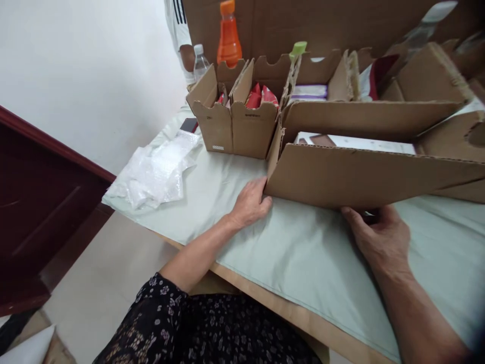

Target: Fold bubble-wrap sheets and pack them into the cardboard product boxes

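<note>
A long open cardboard box [371,174] is at the front right of the table, with a flat white carton [371,144] lying inside it. My left hand [250,203] is closed at the box's lower left corner, its fingertips partly hidden by the cardboard. Under the front bottom edge, my right hand [382,235] grips the same box, thumb at the front and fingers curled beneath. Beside its left end stand two narrow cardboard bins [214,129] with red packets [261,96] inside.
Bubble wrap [159,169] lies on the left of the cloth-covered table [212,202], near a dark flat object [189,125]. Behind are an orange bottle [229,38], a clear bottle [200,60] and more cardboard bins [322,71]. A person's sleeve [178,25] shows at the back left.
</note>
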### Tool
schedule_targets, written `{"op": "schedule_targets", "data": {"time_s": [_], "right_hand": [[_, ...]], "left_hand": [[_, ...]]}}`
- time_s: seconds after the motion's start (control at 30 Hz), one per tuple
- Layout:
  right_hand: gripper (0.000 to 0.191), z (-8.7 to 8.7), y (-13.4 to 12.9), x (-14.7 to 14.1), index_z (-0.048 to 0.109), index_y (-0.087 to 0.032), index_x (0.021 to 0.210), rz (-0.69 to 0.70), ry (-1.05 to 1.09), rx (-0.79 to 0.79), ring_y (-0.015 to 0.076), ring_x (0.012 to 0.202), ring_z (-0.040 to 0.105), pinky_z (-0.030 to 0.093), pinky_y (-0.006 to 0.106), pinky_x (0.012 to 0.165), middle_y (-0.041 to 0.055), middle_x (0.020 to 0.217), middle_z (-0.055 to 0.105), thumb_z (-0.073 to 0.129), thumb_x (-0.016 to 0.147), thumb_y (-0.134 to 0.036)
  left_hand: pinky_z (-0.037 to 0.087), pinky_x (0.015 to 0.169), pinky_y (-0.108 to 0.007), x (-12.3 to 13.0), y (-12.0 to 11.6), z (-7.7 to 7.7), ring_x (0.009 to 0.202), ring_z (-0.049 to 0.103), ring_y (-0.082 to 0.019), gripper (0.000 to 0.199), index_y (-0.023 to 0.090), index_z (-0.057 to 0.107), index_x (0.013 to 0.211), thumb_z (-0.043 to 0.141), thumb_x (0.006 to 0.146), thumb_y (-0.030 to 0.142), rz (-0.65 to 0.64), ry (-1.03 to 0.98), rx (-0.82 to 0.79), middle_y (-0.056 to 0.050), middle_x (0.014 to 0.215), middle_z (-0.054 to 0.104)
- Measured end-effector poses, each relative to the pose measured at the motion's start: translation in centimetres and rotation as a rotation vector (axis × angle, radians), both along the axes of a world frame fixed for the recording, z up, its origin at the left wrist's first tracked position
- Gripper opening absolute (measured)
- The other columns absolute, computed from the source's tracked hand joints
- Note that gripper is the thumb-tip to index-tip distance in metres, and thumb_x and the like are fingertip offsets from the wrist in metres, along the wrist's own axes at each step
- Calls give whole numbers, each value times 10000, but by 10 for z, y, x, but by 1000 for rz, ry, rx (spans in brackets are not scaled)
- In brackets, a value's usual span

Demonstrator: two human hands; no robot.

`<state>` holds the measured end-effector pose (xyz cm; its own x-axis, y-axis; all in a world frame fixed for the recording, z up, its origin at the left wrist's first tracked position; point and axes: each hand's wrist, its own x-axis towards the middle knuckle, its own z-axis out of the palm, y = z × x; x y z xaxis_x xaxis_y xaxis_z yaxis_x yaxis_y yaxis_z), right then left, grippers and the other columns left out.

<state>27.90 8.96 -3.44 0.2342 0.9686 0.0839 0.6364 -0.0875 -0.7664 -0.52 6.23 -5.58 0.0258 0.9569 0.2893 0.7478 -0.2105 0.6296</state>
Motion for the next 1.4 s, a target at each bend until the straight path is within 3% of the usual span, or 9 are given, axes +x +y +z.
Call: {"op": "schedule_targets", "data": {"time_s": [0.2,0.43,0.57,0.7,0.8,0.9,1.03,1.23,1.4], "right_hand": [[338,1,-1,2,551,-244,870,4,2,-16,224,694,586,456,413,719,89,827,666,635,626,-461],[272,6,0,-2,560,-236,864,-11,35,-32,219,698,605,470,410,734,90,832,683,662,653,-374],[361,-1,4,7,639,-201,992,-14,102,5,238,762,669,519,414,765,130,935,739,677,660,-339],[458,14,-22,15,721,-171,1150,-64,47,383,308,984,743,573,469,854,177,1128,769,679,741,-372],[454,45,-71,-9,699,-242,1295,239,-85,746,313,1178,716,582,489,941,137,1268,750,725,863,-377],[746,68,-109,-57,485,-241,1555,731,-212,828,331,1433,556,484,552,1131,166,1546,584,744,893,-467],[420,65,-108,-82,661,-241,1357,845,-249,721,302,1352,626,464,525,1123,92,1338,741,597,949,-315],[215,71,-104,-12,747,-263,1051,598,-123,384,276,1058,728,518,479,994,60,1087,796,591,903,-283],[412,75,-99,34,750,-226,1081,618,119,-147,225,770,678,517,349,665,55,822,735,645,864,-561]], "left_hand": [[265,1260,-707,-108,-29,42,1613,261,-446,387,204,724,1294,654,925,300,550,398,95,-165,1697,399],[165,1277,-728,-182,-28,67,1608,296,-439,365,117,696,1261,594,964,302,617,562,-97,-267,1616,490],[316,1249,-659,-175,-39,86,1504,491,-403,372,107,682,1272,568,944,239,598,559,187,-243,1473,644],[556,1067,-499,-136,-85,109,1154,756,-286,250,197,730,1123,551,957,143,147,624,488,-105,1188,806],[609,990,-462,-84,-119,121,1072,779,-263,248,166,718,1101,586,922,56,-167,633,557,-115,1148,810],[624,982,-479,-32,-138,132,1046,783,-279,196,111,704,1075,631,905,47,-345,582,571,-156,1101,808],[619,1043,-469,2,-151,153,1082,768,-236,285,176,702,1130,571,920,34,-503,462,496,-101,1092,811],[680,772,-342,-24,-155,180,891,779,-171,404,335,750,1032,487,928,47,-376,283,231,25,981,811],[653,760,-392,-49,-98,156,818,754,-218,337,279,789,875,459,895,216,-288,236,-124,-13,895,800]]}}
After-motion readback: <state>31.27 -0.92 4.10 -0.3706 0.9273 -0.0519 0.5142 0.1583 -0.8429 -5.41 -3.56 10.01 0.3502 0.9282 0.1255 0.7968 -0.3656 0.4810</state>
